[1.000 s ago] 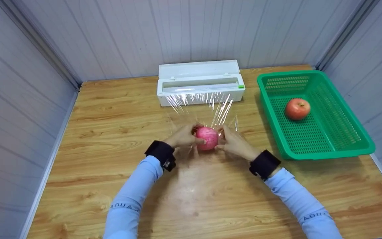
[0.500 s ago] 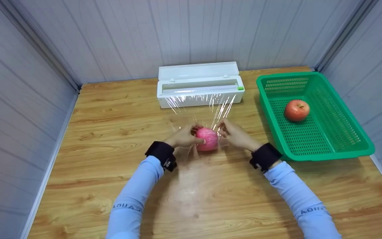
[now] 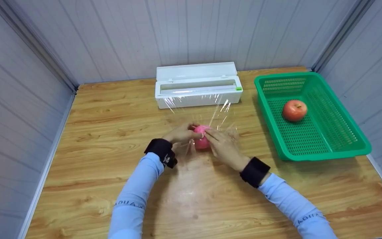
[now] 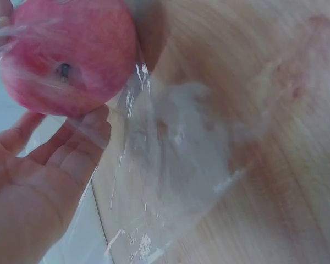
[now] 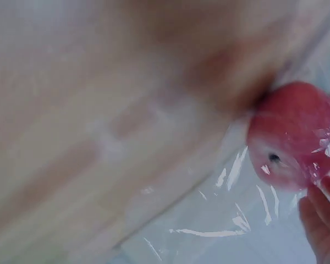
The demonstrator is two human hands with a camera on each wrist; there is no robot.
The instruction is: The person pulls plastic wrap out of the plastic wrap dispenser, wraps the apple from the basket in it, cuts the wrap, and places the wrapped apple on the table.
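A pinkish-red apple (image 3: 202, 143) stands on the table with clear cling film (image 4: 179, 132) drawn over it. My left hand (image 3: 181, 133) grips the apple from the left, thumb on the near side. In the left wrist view, its fingers (image 4: 80, 143) lie against the apple through or beside the film; I cannot tell which. From the right, my right hand (image 3: 225, 149) lays fairly straight fingers on the wrapped apple's upper side. In the right wrist view, its fingertips (image 5: 316, 203) touch the film-covered apple (image 5: 289, 129). Part of the apple is hidden by both hands.
A white cling film box (image 3: 199, 101), lid raised, stands by the back wall, and its film stretches forward to the apple. At right sits a green plastic basket (image 3: 323, 155) holding another red apple (image 3: 294, 111). Panelled walls (image 3: 191, 33) enclose the wooden table (image 3: 111, 132).
My right hand pulled away from the apple's right side, gathering film, then came back left over the apple. The left hand keeps its grip. The apple has turned or shifted slightly left.
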